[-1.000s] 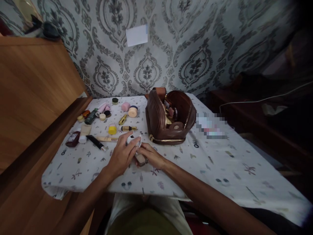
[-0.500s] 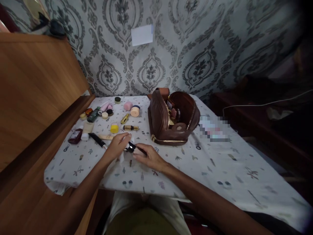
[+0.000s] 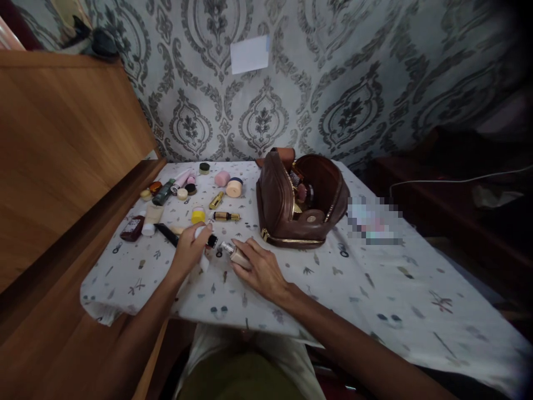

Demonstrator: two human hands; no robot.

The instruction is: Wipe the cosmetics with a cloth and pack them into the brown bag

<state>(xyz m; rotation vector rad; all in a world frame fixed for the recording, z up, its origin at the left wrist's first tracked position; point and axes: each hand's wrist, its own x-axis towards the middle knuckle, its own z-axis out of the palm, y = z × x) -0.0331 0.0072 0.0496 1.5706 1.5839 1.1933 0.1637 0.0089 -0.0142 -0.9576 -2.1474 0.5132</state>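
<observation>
Near the front of the cloth-covered table, my left hand is closed round a black cap, with something white, perhaps a wipe, also in its fingers. My right hand grips a small glass bottle of beige liquid, its clear neck pointing left toward the cap. Cap and bottle are a little apart. Just behind the hands lie a dark dropper-like bottle with gold ends and a yellow jar. An open brown bag with cosmetics inside stands behind my right hand.
Several jars and tubes lie at the table's left, among them a dark red bottle and a black tube. A pixelated item lies right of the bag. A wooden panel borders the left side.
The black piece that was at the bottle in my right hand is now by my left fingers, and the bottle's clear neck shows. The view has shifted slightly.
</observation>
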